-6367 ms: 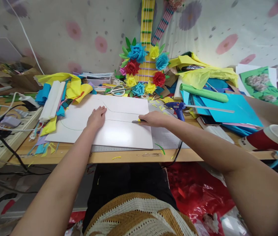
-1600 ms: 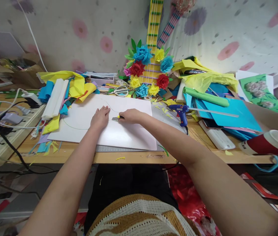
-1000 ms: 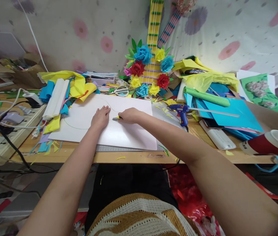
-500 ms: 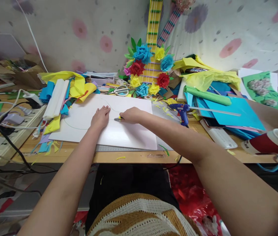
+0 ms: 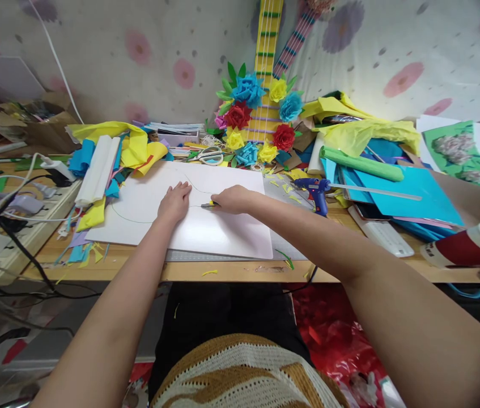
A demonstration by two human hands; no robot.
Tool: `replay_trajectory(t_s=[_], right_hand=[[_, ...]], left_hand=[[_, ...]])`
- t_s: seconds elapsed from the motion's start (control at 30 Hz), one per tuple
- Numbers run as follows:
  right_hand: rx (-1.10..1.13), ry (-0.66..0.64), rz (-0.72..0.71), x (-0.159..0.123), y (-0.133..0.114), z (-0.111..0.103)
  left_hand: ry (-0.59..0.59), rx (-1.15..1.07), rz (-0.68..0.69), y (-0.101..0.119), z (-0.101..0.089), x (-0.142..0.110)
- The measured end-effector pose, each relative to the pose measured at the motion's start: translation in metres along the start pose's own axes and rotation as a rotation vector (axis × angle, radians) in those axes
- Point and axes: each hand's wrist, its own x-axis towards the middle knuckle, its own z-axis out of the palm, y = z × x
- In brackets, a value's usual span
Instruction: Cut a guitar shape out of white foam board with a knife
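A large white board (image 5: pixel 222 235) lies on the table, with a thin curved outline drawn across it. My left hand (image 5: pixel 174 202) rests flat on the board, fingers stretched forward. To its right, my right hand (image 5: pixel 232 200) grips a utility knife (image 5: pixel 209 204) with a yellow part showing near the fingers. The blade points left and lies low over the drawn line; I cannot tell how deep it sits in the board. A grey cutting mat (image 5: pixel 284 241) shows from under the board's right and front edges.
Behind the board stands a yellow paper guitar (image 5: pixel 264 122) with paper flowers. A blue glue gun (image 5: pixel 317 192) lies to the right, near blue sheets (image 5: pixel 418 195) and a paper cup (image 5: pixel 469 245). Crepe rolls (image 5: pixel 98 170) and a power strip (image 5: pixel 59 207) are at the left.
My right hand and the knife have shifted slightly to the right along the line. The left hand stays in place on the board. The view has moved a little.
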Motion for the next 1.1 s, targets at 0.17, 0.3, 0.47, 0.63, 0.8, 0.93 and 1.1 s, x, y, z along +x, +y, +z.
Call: replay_trajectory(t_s=[0.17, 0.3, 0.47, 0.63, 0.8, 0.93, 1.1], right_hand=[[-0.014, -0.013, 0.012, -0.004, 0.006, 0.004], [-0.008, -0.023, 0.024, -0.009, 0.009, 0.007], [0.002, -0.028, 0.028, -0.012, 0.010, 0.008], [0.005, -0.037, 0.026, -0.014, 0.013, 0.010], [0.005, -0.038, 0.022, -0.016, 0.017, 0.014], [0.003, -0.024, 0.013, -0.017, 0.021, 0.019], [0.001, -0.021, 0.017, -0.022, 0.026, 0.024]], left_hand=[[0.002, -0.017, 0.001, 0.000, 0.000, 0.000], [0.010, -0.015, -0.002, 0.000, 0.000, 0.000], [0.016, -0.010, 0.007, -0.002, 0.001, 0.001], [0.023, -0.026, 0.002, -0.003, 0.003, 0.001], [0.016, -0.018, 0.000, -0.002, 0.002, 0.000], [0.011, -0.011, -0.008, -0.002, 0.001, 0.000], [0.022, -0.022, 0.003, -0.002, 0.001, 0.000]])
